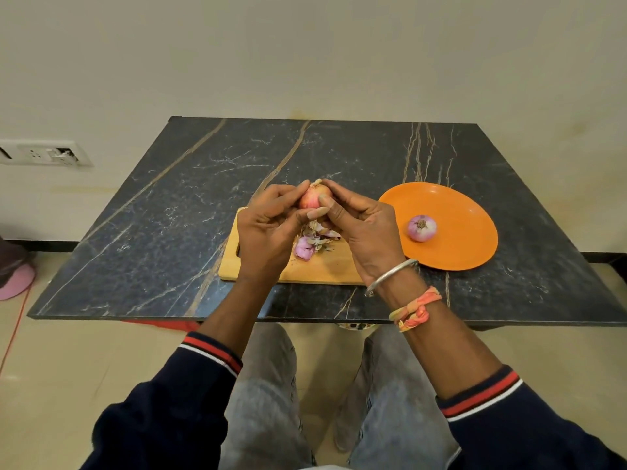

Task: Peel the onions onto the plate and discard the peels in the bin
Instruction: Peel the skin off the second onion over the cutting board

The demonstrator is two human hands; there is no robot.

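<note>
I hold a pinkish onion with its dry skin on, above the wooden cutting board. My left hand grips it from the left. My right hand grips it from the right, with fingertips at its top and thumb on its side. A pile of purple and tan peels lies on the board under my hands. One peeled purple onion rests on the orange plate to the right of the board. No bin is in view.
The board and plate sit on a dark marble table against a cream wall. A wall socket is at the left. A pink object and a red cord lie on the floor at left. My knees are under the table's near edge.
</note>
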